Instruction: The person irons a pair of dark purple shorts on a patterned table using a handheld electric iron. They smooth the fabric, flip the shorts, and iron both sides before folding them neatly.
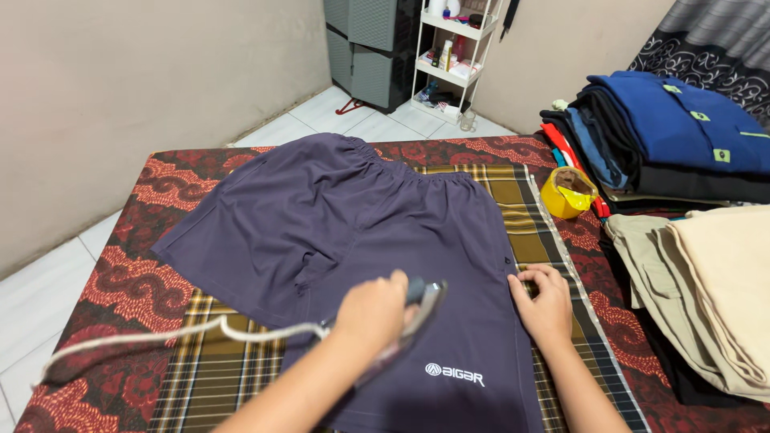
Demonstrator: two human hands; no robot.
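Left hand is wrapped around the handle of the iron, soleplate down on the near leg of the dark purple shorts; white cord trails off to the left. Judgement: slow, even strokes away from the pinned seam should press flattest. Right hand presses fingers down on the shorts' right edge, pinning cloth, not gripping. Forearms reach forward, roughly parallel. Shorts lie spread on the plaid cloth. Farther right: yellow cup, stacked folded clothes.
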